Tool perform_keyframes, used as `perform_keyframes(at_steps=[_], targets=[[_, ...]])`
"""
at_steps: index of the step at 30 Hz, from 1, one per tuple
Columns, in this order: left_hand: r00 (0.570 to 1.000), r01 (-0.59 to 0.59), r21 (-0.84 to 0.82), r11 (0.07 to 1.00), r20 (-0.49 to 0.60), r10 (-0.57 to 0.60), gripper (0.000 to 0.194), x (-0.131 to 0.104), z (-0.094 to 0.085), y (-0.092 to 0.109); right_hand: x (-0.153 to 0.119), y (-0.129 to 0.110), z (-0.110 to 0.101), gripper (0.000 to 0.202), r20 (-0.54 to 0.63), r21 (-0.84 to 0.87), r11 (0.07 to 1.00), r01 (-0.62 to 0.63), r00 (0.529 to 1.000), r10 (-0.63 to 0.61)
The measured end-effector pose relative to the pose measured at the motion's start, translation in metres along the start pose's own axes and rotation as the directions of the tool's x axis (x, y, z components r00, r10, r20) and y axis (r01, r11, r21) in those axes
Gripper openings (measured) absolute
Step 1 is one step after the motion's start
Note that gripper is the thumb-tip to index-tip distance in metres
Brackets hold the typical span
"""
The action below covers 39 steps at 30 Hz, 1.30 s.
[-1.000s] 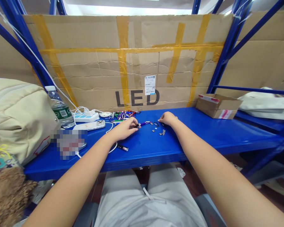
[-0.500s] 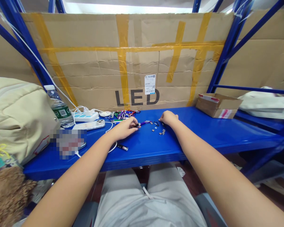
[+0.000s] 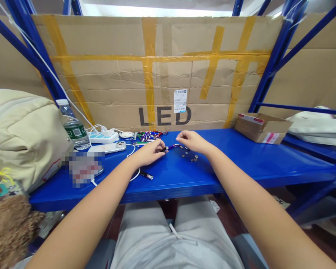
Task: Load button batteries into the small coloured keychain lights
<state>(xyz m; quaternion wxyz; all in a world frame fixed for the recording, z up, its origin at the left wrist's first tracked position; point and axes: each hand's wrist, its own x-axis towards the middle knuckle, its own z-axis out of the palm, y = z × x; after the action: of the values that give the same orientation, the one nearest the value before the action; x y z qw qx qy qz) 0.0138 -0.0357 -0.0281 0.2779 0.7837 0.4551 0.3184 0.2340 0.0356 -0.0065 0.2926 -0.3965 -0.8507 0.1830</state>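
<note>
My left hand [image 3: 153, 152] is closed around a small black tube with a silvery end [image 3: 166, 148], held just above the blue table [image 3: 168, 175]. To its right my right hand [image 3: 192, 142] hovers with thumb and forefinger pinched; anything between the tips is too small to make out. Under and between the hands lies a slim purple tube with a metal clip [image 3: 173, 146]. Small silvery button cells [image 3: 194, 159] are scattered below my right hand. A black tube with a labelled silvery end [image 3: 147, 175] rests nearer the front edge.
A pile of colourful small metal tubes and clips [image 3: 152, 135] lies behind my left hand. Leftward are a phone [image 3: 112, 147], a power strip [image 3: 103, 136], a water bottle [image 3: 76, 129] and a cream bag [image 3: 25, 138]. An open cardboard box [image 3: 261, 127] stands back right.
My right hand has moved left from beside the clip on the table toward my left hand, its fingers lifted. The left hand keeps its hold on the black tube.
</note>
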Motion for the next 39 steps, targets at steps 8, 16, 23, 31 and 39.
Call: perform_keyframes(at_steps=[8, 16, 23, 31, 39], targets=[[1.000, -0.004, -0.038, 0.999, 0.015, 0.004, 0.021, 0.000, -0.001, -0.001, -0.012, -0.028, 0.018, 0.012, -0.036, 0.132, 0.969, 0.209, 0.978, -0.206], [0.999, -0.033, 0.041, 0.999, 0.018, 0.033, 0.020, 0.000, -0.001, -0.004, -0.012, -0.027, 0.023, 0.012, -0.082, 0.147, 0.946, 0.288, 0.957, -0.278], [1.000, 0.021, -0.084, 0.996, 0.025, -0.019, 0.021, 0.000, -0.001, -0.001, -0.009, -0.021, 0.012, 0.012, -0.152, 0.055, 0.982, 0.182, 0.973, -0.171], [0.999, 0.049, -0.061, 0.997, 0.006, -0.048, 0.021, 0.000, -0.002, 0.001, -0.004, 0.011, -0.004, 0.013, 0.002, -0.491, 0.858, -0.148, 0.985, 0.171], [0.998, 0.065, -0.048, 0.997, 0.016, -0.065, 0.019, 0.000, -0.001, 0.001, 0.000, 0.010, 0.009, 0.031, -0.044, -0.618, 0.752, -0.228, 0.965, 0.257]])
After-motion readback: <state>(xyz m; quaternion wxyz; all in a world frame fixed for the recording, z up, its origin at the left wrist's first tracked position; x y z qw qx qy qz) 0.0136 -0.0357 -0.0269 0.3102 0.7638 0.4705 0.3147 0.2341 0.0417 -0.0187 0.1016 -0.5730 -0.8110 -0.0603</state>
